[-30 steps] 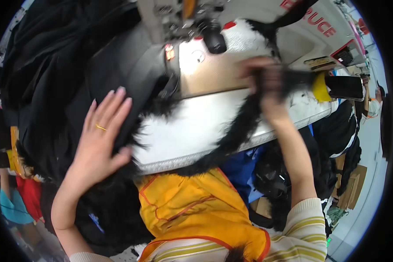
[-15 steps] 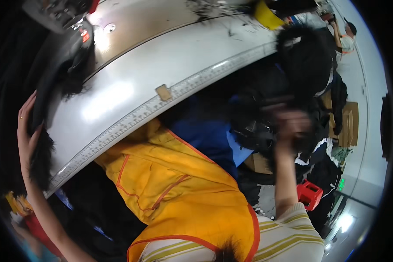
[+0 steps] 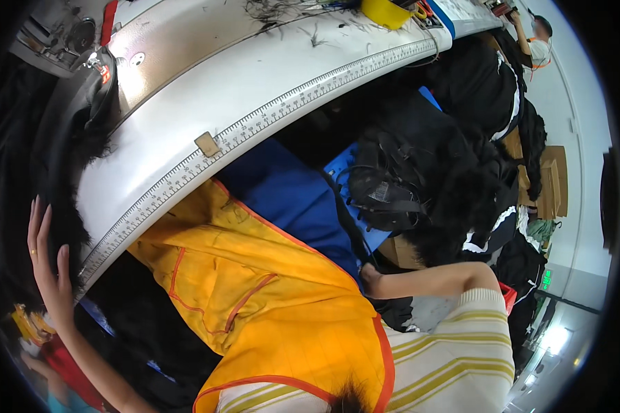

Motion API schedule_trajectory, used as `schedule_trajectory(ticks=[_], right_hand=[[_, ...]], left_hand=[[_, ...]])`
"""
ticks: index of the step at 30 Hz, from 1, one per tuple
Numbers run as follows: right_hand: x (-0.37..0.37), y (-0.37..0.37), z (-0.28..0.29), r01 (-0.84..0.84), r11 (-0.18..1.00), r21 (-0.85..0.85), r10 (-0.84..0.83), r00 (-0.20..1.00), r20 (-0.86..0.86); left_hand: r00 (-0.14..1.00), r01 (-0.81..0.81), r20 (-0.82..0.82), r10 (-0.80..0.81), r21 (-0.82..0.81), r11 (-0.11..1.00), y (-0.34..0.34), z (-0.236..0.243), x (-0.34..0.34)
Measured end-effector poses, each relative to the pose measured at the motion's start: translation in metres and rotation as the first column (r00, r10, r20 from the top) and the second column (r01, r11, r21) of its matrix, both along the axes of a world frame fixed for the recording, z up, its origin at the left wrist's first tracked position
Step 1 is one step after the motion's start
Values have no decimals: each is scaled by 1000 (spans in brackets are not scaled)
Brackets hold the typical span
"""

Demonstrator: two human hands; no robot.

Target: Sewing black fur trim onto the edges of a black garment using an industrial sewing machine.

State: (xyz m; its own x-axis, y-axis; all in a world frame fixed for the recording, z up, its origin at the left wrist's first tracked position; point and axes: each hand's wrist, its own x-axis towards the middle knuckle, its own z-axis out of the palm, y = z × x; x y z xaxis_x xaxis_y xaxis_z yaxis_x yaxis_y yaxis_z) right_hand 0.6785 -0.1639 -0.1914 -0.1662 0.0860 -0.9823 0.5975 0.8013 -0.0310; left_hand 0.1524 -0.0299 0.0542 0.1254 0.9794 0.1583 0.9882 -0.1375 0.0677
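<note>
My left hand [image 3: 48, 265] lies on black furry fabric [image 3: 65, 179] at the left end of a white table [image 3: 248, 110]. Its fingers are stretched out and its thumb stands apart. My right arm is bent inward, and the right hand [image 3: 370, 279] is beside my hip, by the blue trousers [image 3: 275, 193] and the edge of the yellow apron [image 3: 282, 303]. Its fingers are hidden there. At the far left the furry fabric reaches up to a sewing machine [image 3: 83, 51], seen only in part.
A ruler strip [image 3: 255, 120] runs along the table's front edge, with a small tan piece [image 3: 207, 144] on it. A yellow container [image 3: 386, 12] stands at the back. Black furry pieces [image 3: 455, 186] are piled at right, near cardboard [image 3: 552, 182]. Another person [image 3: 539, 48] is far right.
My right hand has come from the black pile at the right, back to my hip. The blurred black fur above it now lies lower. My left hand stays on the fabric.
</note>
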Motion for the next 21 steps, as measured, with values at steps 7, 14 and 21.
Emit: schedule_trajectory(ticks=[7,14,21], right_hand=[[6,-1,-7,40,972,-230,-86,977,-194],[24,60,-2,-59,927,-370,-33,971,-237],[-57,190,81,-355,702,-617,194,929,-314]], left_hand=[[958,-20,276,-74,323,946,-69,-16,48],[312,-575,694,649,-406,711,-209,-159,48],[465,-706,74,882,-570,420,-277,-263,66]])
